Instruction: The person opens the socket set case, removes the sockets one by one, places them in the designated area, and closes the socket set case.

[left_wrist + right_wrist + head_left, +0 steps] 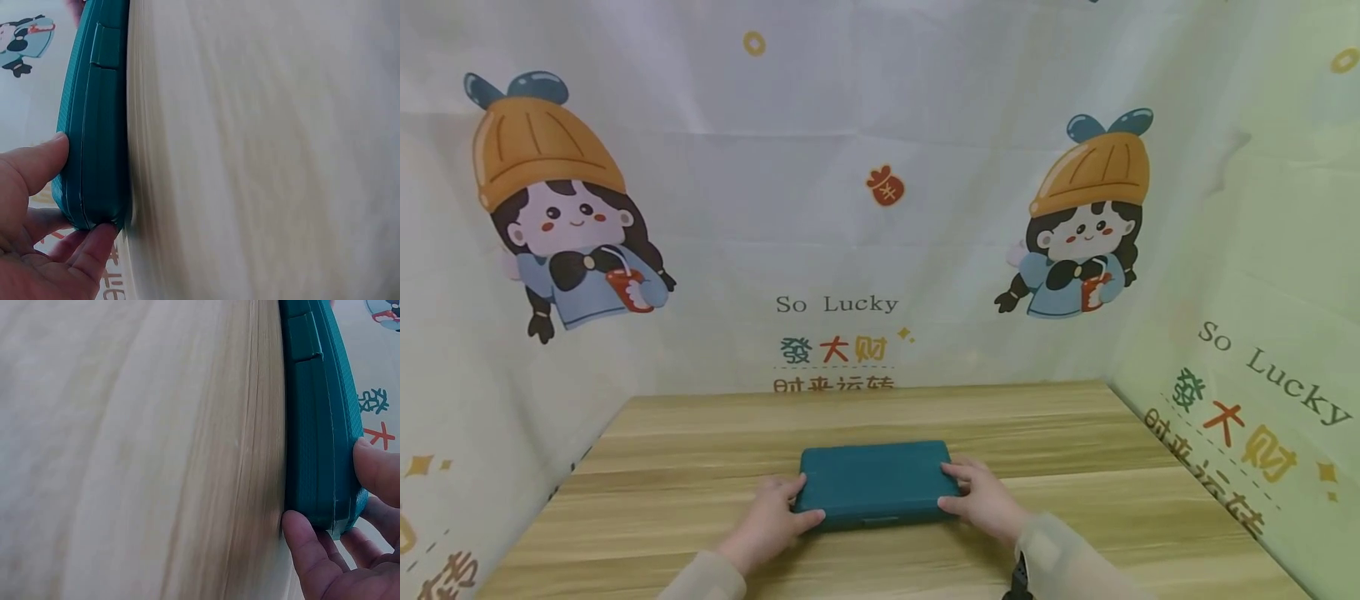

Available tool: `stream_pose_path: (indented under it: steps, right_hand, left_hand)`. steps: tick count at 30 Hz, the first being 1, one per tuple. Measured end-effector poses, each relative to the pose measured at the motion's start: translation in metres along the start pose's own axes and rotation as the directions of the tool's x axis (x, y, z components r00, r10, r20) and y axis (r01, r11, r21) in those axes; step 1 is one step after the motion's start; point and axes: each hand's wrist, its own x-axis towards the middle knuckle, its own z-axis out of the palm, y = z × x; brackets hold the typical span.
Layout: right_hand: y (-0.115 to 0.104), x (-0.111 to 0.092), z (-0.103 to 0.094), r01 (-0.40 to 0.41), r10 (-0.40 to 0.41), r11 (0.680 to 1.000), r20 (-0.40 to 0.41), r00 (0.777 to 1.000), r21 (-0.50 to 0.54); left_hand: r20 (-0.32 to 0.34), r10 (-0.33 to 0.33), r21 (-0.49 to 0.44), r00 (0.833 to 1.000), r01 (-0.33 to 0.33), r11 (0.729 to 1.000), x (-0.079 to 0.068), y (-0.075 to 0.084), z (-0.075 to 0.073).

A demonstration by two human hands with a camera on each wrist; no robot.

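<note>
Teal case (874, 482), underside hidden from us, long axis nine-to-three o'clock, latch (880, 522) at six, left hand (769, 515), right hand (987, 500) gripping ends

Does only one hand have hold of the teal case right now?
No, the left hand and the right hand each grip one end of the teal case.

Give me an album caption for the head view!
Left grip and right grip hold a teal plastic case by its ends at a wood-grain table.
</note>
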Motion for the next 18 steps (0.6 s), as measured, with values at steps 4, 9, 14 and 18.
stream_pose_path:
  steps: [4,9,14,18]
  right_hand:
    - [0.002,-0.005,-0.007,-0.010,0.010,1.000,0.006,1.000,0.002]
    - [0.002,-0.010,-0.011,-0.019,0.019,1.000,0.005,1.000,0.012]
    - [0.001,-0.013,-0.010,-0.019,0.019,1.000,-0.012,1.000,-0.002]
    - [0.001,-0.014,-0.010,-0.026,0.026,0.999,-0.032,0.999,-0.022]
  left_hand:
    - [0.016,-0.002,0.018,1.000,0.002,1.000,-0.001,0.003,0.003]
    - [0.027,0.004,0.047,1.000,-0.005,0.999,-0.003,0.006,0.005]
    - [0.034,0.022,0.113,0.999,-0.025,0.993,-0.005,0.009,0.002]
    - [0.009,0.080,0.303,0.997,-0.079,0.950,-0.003,0.016,0.001]
